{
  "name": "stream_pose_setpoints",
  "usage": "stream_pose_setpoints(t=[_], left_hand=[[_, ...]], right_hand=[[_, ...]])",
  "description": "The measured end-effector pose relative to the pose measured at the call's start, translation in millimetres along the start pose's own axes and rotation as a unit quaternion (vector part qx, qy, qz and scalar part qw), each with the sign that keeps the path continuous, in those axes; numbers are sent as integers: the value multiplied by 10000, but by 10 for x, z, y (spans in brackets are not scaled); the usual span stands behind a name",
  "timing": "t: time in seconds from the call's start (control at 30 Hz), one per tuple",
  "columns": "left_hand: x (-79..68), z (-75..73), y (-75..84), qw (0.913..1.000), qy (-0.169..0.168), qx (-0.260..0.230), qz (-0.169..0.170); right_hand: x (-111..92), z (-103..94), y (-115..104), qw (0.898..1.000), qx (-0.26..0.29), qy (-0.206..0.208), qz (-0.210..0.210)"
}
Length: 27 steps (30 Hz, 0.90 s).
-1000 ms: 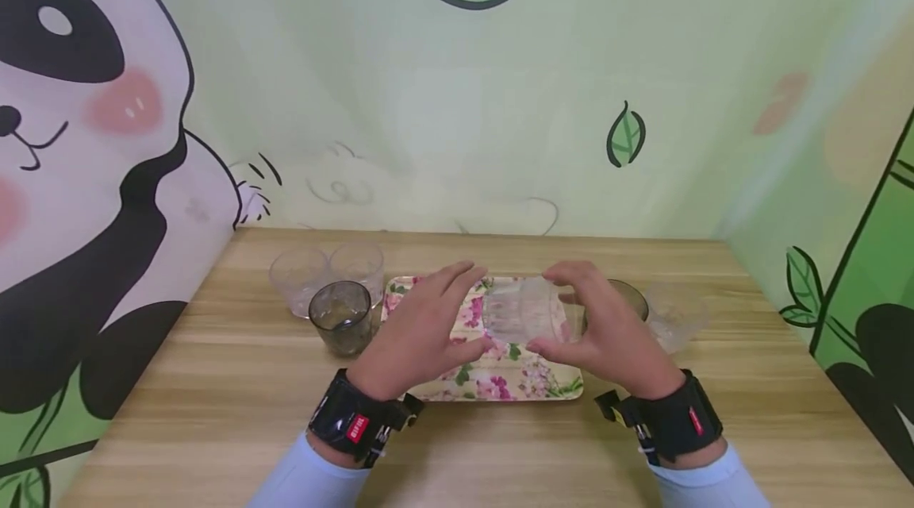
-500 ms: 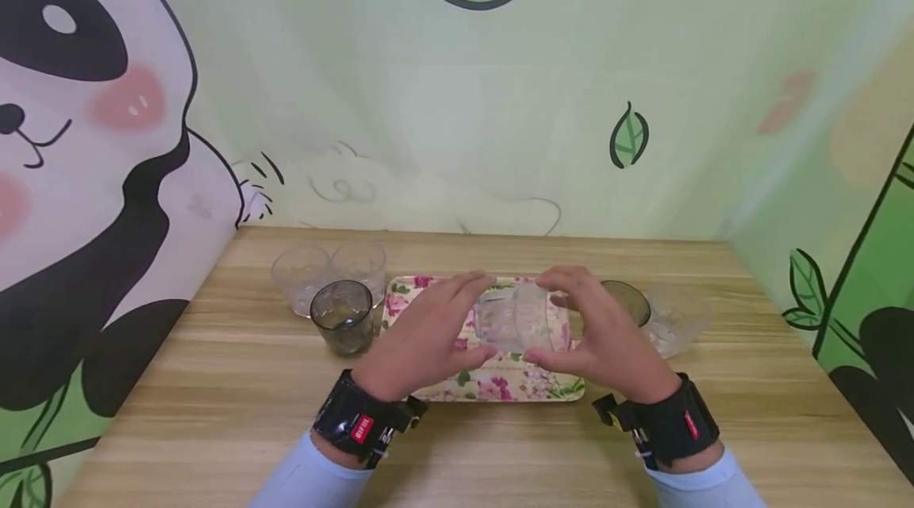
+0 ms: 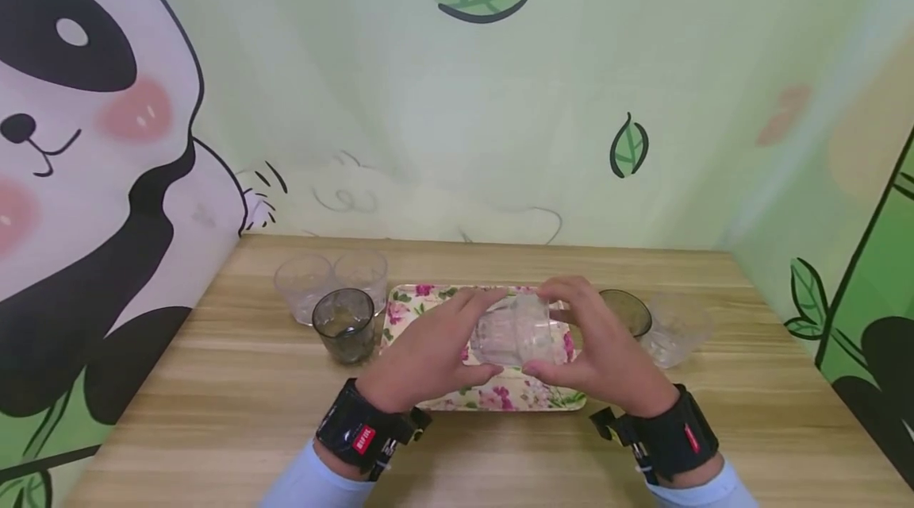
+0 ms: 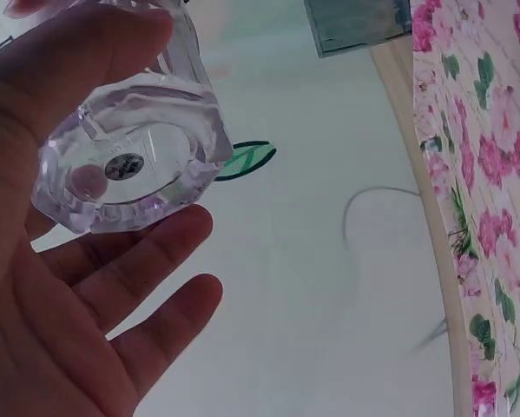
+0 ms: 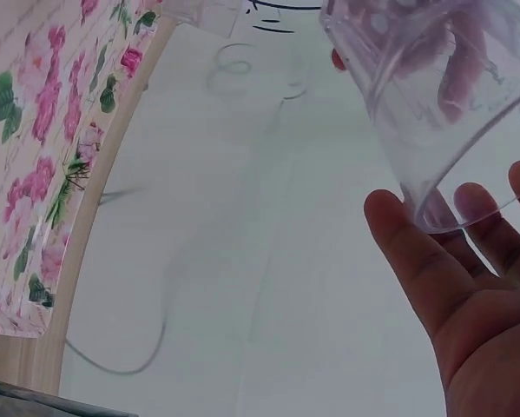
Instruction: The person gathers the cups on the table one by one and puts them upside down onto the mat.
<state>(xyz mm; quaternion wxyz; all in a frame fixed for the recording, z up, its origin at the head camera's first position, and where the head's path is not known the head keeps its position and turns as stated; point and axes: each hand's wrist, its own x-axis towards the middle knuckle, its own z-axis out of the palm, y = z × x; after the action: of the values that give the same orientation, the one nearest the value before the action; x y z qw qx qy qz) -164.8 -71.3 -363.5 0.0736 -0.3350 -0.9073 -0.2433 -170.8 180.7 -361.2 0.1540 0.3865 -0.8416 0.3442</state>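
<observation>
A clear, faceted drinking glass (image 3: 510, 331) lies sideways between my two hands, above a flower-patterned tray (image 3: 410, 309). My left hand (image 3: 432, 353) holds it round the base end, thumb on the near side and fingers beyond. At the rim end my right hand (image 3: 607, 345) grips it between thumb and fingers. The left wrist view shows the thick bottom of the glass (image 4: 147, 195) with a small dark oval mark. Its wide mouth faces my right palm in the right wrist view, where fingertips (image 5: 390, 213) touch the rim.
Left of the tray stand a smoky dark glass (image 3: 345, 325) and two clear glasses, one (image 3: 303, 290) behind it and one (image 3: 362, 274) nearer the tray. At the right are another dark glass (image 3: 628, 311), partly hidden by my hand, and clear glassware (image 3: 677, 333). A printed wall backs the wooden table (image 3: 500, 460).
My left hand has shifted right, its fingers and thumb coming further round the base. The glass has moved slightly left between my hands. The head view has tilted a little upward.
</observation>
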Motion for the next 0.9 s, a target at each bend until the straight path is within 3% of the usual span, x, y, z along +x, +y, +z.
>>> stream_pose_setpoints(t=[0.2, 0.37, 0.57, 0.9], left_hand=[[-3, -42, -7, 9996, 118, -214, 145], [-11, -57, -21, 9984, 399, -76, 392], [-25, -73, -18, 9957, 701, -132, 589], [-16, -83, -43, 9884, 1158, -62, 983]], right_hand=[[6, -42, -6, 9995, -252, 180, -61], [-5, -61, 2, 9989, -447, 107, -60], [-27, -79, -6, 9997, -231, -2, 105], [-28, -92, 50, 9991, -370, -23, 193]])
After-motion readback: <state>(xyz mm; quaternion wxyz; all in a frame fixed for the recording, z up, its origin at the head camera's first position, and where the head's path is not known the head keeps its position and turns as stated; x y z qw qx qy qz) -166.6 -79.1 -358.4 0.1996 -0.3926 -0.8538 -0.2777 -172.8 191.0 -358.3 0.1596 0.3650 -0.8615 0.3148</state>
